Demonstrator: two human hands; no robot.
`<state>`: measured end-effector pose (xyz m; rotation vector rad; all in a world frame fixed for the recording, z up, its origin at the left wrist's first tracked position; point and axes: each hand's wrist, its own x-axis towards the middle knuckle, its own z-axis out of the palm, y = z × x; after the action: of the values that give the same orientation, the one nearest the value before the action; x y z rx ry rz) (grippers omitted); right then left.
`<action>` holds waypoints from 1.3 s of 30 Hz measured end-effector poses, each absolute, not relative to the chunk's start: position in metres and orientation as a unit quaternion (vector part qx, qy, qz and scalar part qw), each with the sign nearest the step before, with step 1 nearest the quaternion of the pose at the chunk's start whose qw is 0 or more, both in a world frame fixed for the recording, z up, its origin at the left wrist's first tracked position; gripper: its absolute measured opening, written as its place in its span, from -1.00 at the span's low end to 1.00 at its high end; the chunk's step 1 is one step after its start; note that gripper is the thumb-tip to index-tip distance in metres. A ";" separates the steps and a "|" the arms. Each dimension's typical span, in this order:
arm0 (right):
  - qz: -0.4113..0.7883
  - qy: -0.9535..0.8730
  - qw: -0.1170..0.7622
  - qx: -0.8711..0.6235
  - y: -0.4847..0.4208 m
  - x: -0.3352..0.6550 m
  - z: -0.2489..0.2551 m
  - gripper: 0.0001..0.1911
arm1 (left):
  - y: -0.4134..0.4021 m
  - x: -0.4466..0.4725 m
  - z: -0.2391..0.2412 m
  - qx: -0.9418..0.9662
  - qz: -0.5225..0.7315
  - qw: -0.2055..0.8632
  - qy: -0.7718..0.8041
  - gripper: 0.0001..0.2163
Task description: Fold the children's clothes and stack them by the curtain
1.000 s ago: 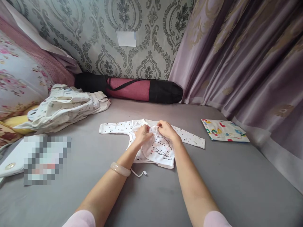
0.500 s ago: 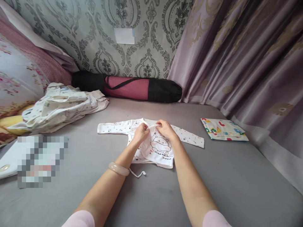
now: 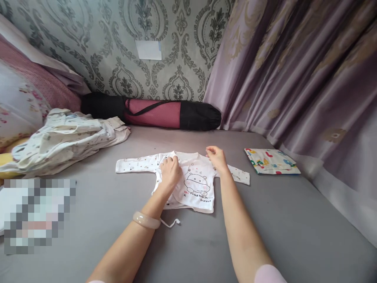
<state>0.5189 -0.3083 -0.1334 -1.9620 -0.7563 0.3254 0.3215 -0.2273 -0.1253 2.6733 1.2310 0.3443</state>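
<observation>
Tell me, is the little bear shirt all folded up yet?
Not yet. One folded colourful cloth already lies by the curtain. The bear shirt lies flat on the grey bed, sleeves spread wide; the left hand presses its chest and the right hand touches its shoulder. The rumpled pile of clothes waits unfolded.

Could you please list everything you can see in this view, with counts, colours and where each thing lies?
baby shirt: one, white with a cartoon print, spread flat mid-bed
folded cloth: one, white with coloured shapes, right, near the curtain
clothes pile: one, pale printed, left
rolled mat: one, pink in a black bag, along the wall
pillows: floral and pink, far left
curtain: mauve, right
bed sheet: grey
bangle: one, pale, left wrist
left hand: flat on the shirt's chest
right hand: at the shirt's right shoulder
</observation>
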 end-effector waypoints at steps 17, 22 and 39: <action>0.010 -0.403 0.156 -0.902 -0.284 0.510 -0.152 -0.76 | -0.236 0.331 -0.171 0.971 0.096 0.085 0.204 -0.43; -0.034 -0.410 0.132 -0.902 -0.285 0.504 -0.157 -0.75 | -0.238 0.330 -0.165 0.969 0.082 0.098 0.214 -0.35; 0.114 -0.480 0.174 -0.852 -0.216 0.450 -0.114 -0.57 | -0.198 0.310 -0.119 0.941 0.125 0.187 0.253 -0.59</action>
<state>0.4505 -0.2155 -0.1143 -2.4163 -1.3607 0.3218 0.3095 -0.1978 -0.1187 2.6495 0.7116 0.3529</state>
